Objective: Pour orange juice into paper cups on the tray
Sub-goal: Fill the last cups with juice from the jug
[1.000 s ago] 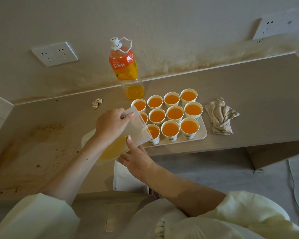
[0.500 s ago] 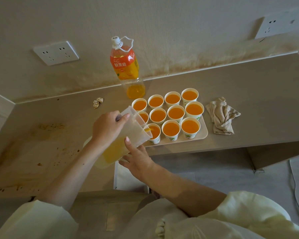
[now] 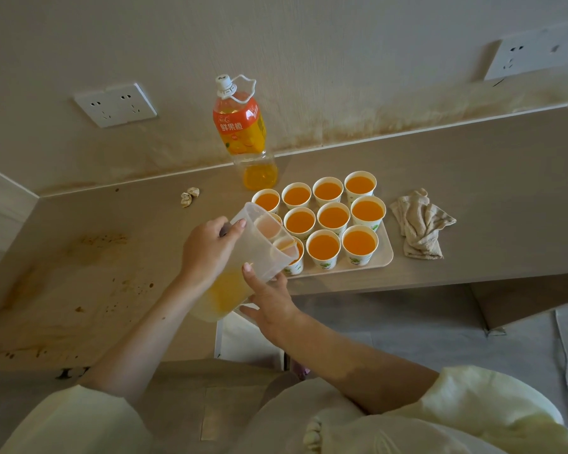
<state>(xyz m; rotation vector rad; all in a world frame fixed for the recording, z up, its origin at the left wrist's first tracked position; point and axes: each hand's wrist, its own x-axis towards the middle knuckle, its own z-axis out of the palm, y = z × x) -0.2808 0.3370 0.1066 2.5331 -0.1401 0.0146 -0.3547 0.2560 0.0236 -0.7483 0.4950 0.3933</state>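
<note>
Pouring — left hand (image 3: pixel 207 253) grips jug (image 3: pixel 256 253); right hand (image 3: pixel 271 303), fingers straight, props it; next: level off before cup (image 3: pixel 295 266) overflows.

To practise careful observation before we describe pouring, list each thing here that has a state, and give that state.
Clear plastic jug: tilted, spout over the front-left cup, juice inside.
Left hand: grips the jug's handle.
Right hand: fingers straight, touching the jug from below.
White paper cups: upright, those in plain sight filled with juice.
Orange juice bottle: upright, capped.
Beige cloth: crumpled.
</note>
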